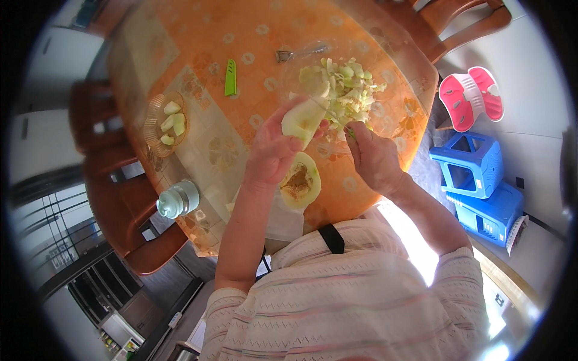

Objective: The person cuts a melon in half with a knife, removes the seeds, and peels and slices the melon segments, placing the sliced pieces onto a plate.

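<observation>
My left hand (275, 151) holds a peeled piece of pale green melon (303, 119) above the table. My right hand (377, 155) grips the green handle of a knife (350, 131), whose thin blade reaches towards the melon; the exact contact cannot be told. Beyond the hands, a heap of pale peelings and scraps (354, 90) lies on a clear plastic sheet or tray. Below the left hand a cut melon half (300, 180) shows its brownish seed hollow. Several pale melon pieces (179, 124) lie in an amber ribbed dish (153, 122) at the left.
A green knife sheath (230, 77) and a metal utensil (284, 56) lie on the patterned orange tablecloth (194, 36). A light green bottle (178, 200) stands at the left edge. Wooden chairs (113, 194) flank the table; blue plastic stools (472, 164) are at the right.
</observation>
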A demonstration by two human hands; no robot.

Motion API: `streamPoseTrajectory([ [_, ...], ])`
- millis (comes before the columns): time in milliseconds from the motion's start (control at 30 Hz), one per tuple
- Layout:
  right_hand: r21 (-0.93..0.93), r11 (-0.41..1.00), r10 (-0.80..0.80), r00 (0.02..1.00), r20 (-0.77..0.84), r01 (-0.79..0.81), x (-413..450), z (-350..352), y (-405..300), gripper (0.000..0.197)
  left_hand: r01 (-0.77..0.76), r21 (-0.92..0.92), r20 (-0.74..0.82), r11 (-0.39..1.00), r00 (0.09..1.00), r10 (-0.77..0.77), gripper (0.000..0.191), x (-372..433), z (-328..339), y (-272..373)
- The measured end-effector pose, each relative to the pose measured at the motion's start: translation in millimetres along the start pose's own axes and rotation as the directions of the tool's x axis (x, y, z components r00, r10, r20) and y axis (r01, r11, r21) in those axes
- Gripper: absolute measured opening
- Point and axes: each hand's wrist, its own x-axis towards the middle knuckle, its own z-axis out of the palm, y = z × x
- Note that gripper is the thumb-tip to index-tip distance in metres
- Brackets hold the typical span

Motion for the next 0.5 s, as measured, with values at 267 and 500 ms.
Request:
streamPoseTrajectory([
  [267, -0.239, 0.97, 0.064, 0.989, 0.132, -0.03, 3.0, -5.7, 10.8, 0.011, -0.008, -0.001, -0.073, 1.0, 0.997, 0.008, 0.071, -2.0, 0.5, -7.6],
  [500, 0.034, 0.975, 0.21, 0.956, 0.203, -0.222, 5.8, -33.0, 13.6, 0.016, -0.064, -0.105, 0.11, 0.992, 0.991, 0.075, 0.089, -2.5, -0.5, 15.8],
])
